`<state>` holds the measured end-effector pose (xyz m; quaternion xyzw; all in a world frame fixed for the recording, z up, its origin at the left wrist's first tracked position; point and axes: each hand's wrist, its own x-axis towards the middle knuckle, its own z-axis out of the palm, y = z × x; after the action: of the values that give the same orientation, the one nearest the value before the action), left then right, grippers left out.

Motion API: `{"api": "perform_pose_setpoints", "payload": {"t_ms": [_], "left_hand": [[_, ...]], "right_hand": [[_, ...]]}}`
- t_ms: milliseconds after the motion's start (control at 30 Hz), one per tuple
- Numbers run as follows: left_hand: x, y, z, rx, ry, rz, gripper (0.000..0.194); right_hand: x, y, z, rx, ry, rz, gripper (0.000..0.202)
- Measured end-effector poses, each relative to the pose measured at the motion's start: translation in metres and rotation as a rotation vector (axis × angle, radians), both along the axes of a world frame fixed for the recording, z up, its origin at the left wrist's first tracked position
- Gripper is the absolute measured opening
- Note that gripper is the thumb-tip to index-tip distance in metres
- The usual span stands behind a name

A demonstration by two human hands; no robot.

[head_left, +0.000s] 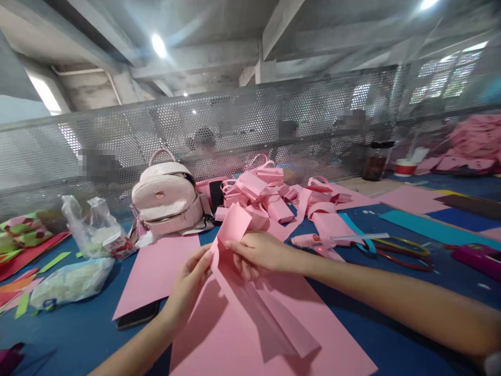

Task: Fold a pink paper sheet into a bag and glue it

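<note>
A long pink strip of sheet material, folded lengthwise and across (234, 222), is held up at the middle of the head view. My left hand (192, 277) pinches its left edge between thumb and fingers. Gripping the same piece from the right is my right hand (260, 253), thumb on top and fingers curled under. The strip's lower part slopes toward me above a large flat pink sheet (219, 339) on the blue table. Just behind the hands lies a heap of small pink handled bags (262, 188).
A pink glue gun (307, 241) with a glue stick lies right of my hands, beside red-and-yellow-handled scissors (407, 255). A pale backpack (168, 198) stands behind left. Plastic bags (74, 282) lie left; a phone (138, 316) sits under another pink sheet. A perforated metal screen (238, 115) crosses behind.
</note>
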<state>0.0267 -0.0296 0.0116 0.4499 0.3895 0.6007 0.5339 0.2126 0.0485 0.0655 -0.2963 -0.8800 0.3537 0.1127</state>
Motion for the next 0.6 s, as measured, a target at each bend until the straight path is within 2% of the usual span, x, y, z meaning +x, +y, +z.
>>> {"api": "perform_pose_setpoints", "payload": {"t_ms": [67, 167, 300, 367, 400, 467, 500, 533, 600], "left_hand": [[0.001, 0.001, 0.003, -0.010, 0.007, -0.016, 0.032], [-0.001, 0.004, 0.002, -0.038, 0.016, -0.017, 0.044], [-0.005, 0.005, -0.002, -0.071, 0.032, -0.008, 0.040], [-0.006, 0.004, -0.001, -0.072, 0.050, -0.001, 0.039], [-0.007, 0.004, 0.001, -0.069, 0.061, 0.006, 0.039], [-0.007, 0.002, 0.005, -0.059, 0.091, 0.025, 0.043], [-0.006, 0.002, 0.008, -0.053, 0.111, 0.032, 0.045], [-0.005, 0.001, 0.011, -0.047, 0.135, 0.037, 0.047], [-0.003, 0.001, 0.018, -0.036, 0.193, 0.040, 0.046]], "right_hand": [[-0.001, -0.001, -0.002, -0.057, -0.012, 0.032, 0.079], [0.001, -0.005, 0.002, -0.098, -0.040, 0.105, 0.073], [0.011, -0.016, 0.023, -0.047, -0.043, 0.133, 0.056], [0.017, -0.021, 0.035, 0.117, -0.008, 0.079, 0.051], [0.020, -0.022, 0.040, 0.267, 0.017, 0.036, 0.044], [0.023, -0.022, 0.046, 0.662, 0.040, -0.048, 0.022], [0.024, -0.020, 0.046, 0.849, 0.031, -0.069, 0.017], [0.025, -0.018, 0.046, 0.978, 0.011, -0.064, 0.026], [0.024, -0.013, 0.044, 1.056, -0.044, -0.013, 0.039]]}}
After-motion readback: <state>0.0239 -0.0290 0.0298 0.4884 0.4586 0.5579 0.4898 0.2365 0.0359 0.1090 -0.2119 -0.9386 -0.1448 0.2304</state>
